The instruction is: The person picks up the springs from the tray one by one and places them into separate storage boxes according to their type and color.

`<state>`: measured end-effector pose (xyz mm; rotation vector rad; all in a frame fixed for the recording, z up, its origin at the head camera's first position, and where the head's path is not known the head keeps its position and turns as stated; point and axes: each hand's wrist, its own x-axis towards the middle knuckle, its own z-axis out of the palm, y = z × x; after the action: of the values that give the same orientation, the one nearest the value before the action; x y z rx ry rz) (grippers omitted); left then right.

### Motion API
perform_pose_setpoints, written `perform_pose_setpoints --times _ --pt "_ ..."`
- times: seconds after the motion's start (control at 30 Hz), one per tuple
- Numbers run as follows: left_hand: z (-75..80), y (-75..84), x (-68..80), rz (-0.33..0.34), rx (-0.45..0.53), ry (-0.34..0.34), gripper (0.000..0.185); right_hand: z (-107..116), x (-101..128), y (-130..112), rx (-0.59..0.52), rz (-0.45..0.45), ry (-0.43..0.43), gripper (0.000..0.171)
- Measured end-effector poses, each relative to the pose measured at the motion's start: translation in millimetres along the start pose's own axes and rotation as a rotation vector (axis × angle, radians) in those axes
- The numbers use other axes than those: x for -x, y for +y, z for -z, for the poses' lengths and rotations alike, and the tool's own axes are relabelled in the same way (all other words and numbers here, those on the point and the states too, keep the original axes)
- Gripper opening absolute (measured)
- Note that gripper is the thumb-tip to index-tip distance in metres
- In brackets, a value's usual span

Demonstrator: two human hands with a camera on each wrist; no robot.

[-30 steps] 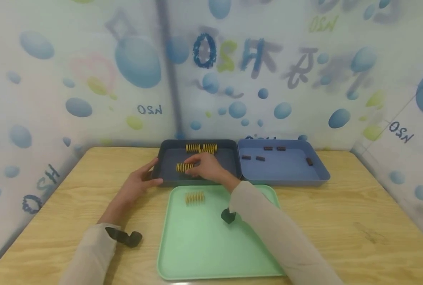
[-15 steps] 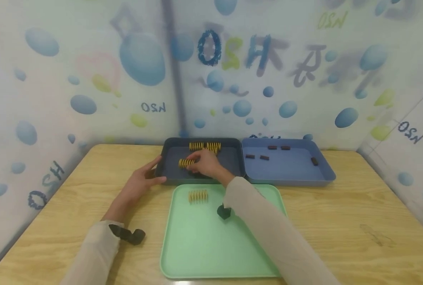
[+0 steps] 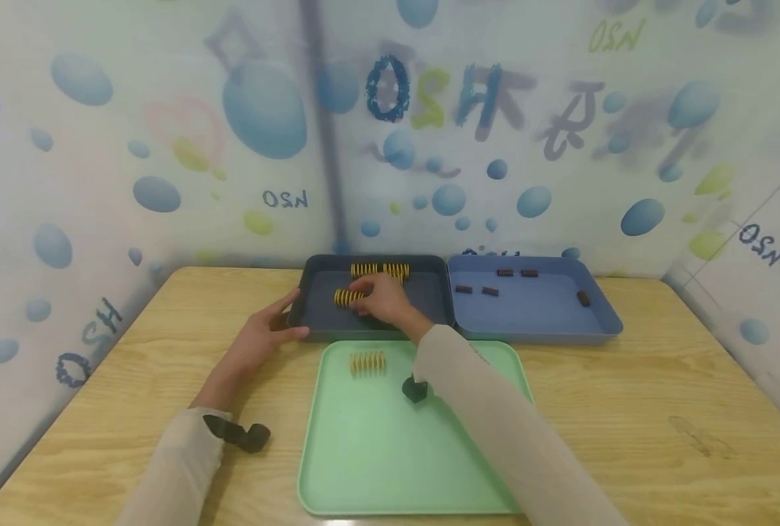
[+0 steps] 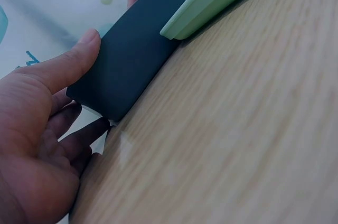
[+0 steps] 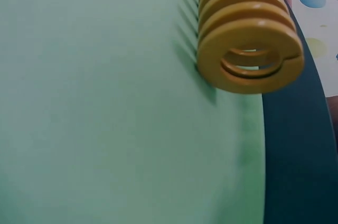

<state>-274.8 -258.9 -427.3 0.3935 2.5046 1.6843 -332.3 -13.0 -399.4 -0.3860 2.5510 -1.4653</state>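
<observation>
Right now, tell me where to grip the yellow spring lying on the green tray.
Probably pinch the yellow spring across its coils at mid-length, coming from above. It lies on its side on the green tray, long axis left to right, with bare tray around it.

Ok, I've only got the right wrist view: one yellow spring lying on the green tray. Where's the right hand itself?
Observer: The right hand is over the dark tray, fingers round one end of a second spring.
Operator: Any more springs in there?
Observer: Yes, a cluster of springs by its back wall.
Operator: And the left hand?
Observer: The left hand grips the dark tray's near left corner, thumb on the outer wall.
</observation>
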Motion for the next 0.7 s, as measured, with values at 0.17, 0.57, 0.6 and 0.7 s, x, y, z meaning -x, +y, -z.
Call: perform_pose_setpoints --times 0.17,0.57,0.6,0.7 --pt "0.8 0.6 0.6 0.002 -0.014 0.004 0.078 1.9 -0.9 0.2 0.001 0.017 0.02 0.032" --pt "0.3 -0.2 2.5 -0.009 0.012 0.003 0.077 -1.2 1.8 -7.5 -0.097 0.004 0.017 0.038" --pt "-0.1 -0.1 2.4 -0.01 0.018 0.002 0.077 -1.6 2.2 -7.8 -0.091 0.006 0.017 0.038" --pt "-1.0 0.4 1.9 -0.017 0.028 0.002 0.077 -2.1 3.2 -7.9 -0.08 0.015 0.016 0.038"
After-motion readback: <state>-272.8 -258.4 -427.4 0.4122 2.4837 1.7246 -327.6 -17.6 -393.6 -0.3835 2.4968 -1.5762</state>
